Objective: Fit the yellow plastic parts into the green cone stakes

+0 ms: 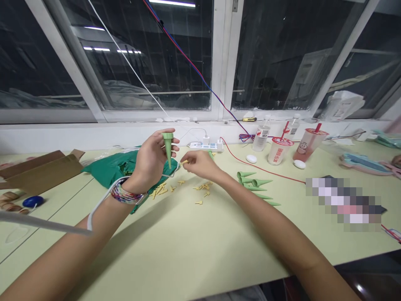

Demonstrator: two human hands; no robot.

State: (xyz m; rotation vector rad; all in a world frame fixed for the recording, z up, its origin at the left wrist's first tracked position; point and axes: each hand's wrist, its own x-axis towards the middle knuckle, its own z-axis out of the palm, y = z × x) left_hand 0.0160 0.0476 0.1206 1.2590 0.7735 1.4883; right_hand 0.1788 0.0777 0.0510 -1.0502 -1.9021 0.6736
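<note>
My left hand is raised above the table, fingers closed round a green plastic cone held point down. Beside it, my right hand pinches a small yellow peg next to the cone's tip. Below both hands, several loose yellow pegs lie scattered on the pale green table. A row of several more green cones lies on its side to the right of my right forearm. A green plastic bag sits behind my left wrist, which wears beaded bracelets.
Folded cardboard and a blue object lie at the far left. Along the window ledge stand a power strip, a water bottle, two lidded drink cups and red cable. A blurred patch covers the right.
</note>
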